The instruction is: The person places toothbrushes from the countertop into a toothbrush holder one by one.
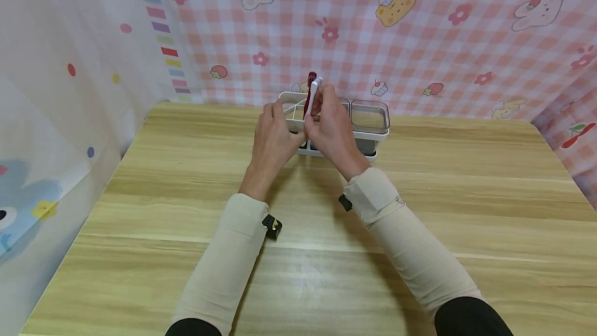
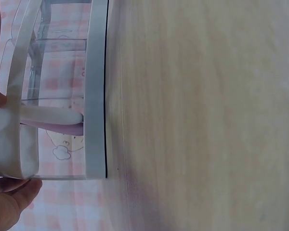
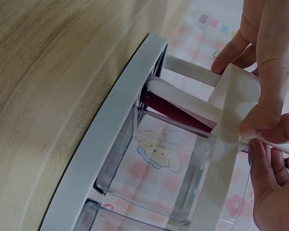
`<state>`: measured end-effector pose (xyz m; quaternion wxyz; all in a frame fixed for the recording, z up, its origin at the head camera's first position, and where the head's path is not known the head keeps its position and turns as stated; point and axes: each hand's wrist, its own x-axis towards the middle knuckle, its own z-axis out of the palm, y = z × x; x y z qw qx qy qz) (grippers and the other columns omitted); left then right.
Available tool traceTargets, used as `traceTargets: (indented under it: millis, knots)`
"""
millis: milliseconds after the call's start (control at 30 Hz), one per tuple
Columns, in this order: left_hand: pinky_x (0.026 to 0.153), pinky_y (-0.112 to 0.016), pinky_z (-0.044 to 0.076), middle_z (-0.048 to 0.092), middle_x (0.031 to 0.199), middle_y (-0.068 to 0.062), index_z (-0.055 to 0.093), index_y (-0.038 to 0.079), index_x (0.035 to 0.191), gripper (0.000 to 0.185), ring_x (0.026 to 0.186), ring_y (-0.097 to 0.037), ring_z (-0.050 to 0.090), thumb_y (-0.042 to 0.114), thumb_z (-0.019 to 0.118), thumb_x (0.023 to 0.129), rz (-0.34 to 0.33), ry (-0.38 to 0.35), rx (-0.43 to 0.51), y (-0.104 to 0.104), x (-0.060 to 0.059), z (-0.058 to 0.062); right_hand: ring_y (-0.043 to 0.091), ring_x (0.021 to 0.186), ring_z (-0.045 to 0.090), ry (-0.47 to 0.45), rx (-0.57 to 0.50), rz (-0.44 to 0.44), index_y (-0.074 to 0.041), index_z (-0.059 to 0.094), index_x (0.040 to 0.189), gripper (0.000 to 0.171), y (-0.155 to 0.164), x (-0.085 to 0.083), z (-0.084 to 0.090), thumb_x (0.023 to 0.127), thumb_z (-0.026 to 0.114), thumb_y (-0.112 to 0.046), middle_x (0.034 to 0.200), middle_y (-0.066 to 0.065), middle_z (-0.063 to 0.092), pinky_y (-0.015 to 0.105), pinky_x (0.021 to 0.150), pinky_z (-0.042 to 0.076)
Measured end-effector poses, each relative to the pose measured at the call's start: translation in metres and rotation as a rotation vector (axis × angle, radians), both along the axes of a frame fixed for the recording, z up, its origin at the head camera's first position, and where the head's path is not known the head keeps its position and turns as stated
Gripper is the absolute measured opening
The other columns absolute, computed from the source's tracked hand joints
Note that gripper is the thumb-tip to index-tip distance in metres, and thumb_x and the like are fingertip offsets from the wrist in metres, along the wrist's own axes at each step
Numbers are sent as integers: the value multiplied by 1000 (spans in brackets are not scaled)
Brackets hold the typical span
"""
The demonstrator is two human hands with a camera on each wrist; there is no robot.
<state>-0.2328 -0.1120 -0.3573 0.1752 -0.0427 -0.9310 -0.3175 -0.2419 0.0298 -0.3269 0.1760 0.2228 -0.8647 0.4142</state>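
On the table's far side stands a white toothbrush rack (image 1: 326, 153) with clear cups (image 1: 370, 116) in its right part. My left hand (image 1: 276, 136) grips the rack's upper frame at its left end, thumb on the near side, fingers at the far side. With thumb and fingers my right hand (image 1: 333, 126) pinches a white toothbrush (image 1: 314, 95) that stands in the left part of the rack. Right behind it rises a dark red toothbrush (image 1: 311, 78). The right wrist view shows the white handle (image 3: 183, 100) and the dark red handle (image 3: 176, 114) slanting down side by side inside the frame.
The wooden table (image 1: 298, 263) spreads out in front of the rack. Close behind the rack hangs a pink checked cloth (image 1: 289, 30), and a white patterned cloth (image 1: 79, 118) hangs along the left edge.
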Motion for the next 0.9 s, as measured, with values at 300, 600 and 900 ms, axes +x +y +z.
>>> traceTargets:
  millis: [300,600,900]
  knots:
    - [91,-47,48,52,129,-23,42,-5,144,82,106,-37,56,42,77,86,4,2,-13,1,-1,0,22,90,60,-25,-10,-11,1,48,115,32,1,0,1,88,65,5,101,13,60,30,78,54]
    - [91,-46,47,52,128,-22,42,-4,144,82,107,-36,56,43,76,87,1,3,-2,1,-2,0,21,90,59,-48,-23,-14,0,48,113,33,2,-1,2,86,66,7,100,12,58,31,78,52]
    - [94,-46,47,51,132,-23,40,-4,145,85,110,-37,55,46,76,87,-2,-15,0,0,0,-1,21,93,58,-55,-30,4,-1,48,113,33,3,1,0,87,67,7,101,11,57,28,81,52]
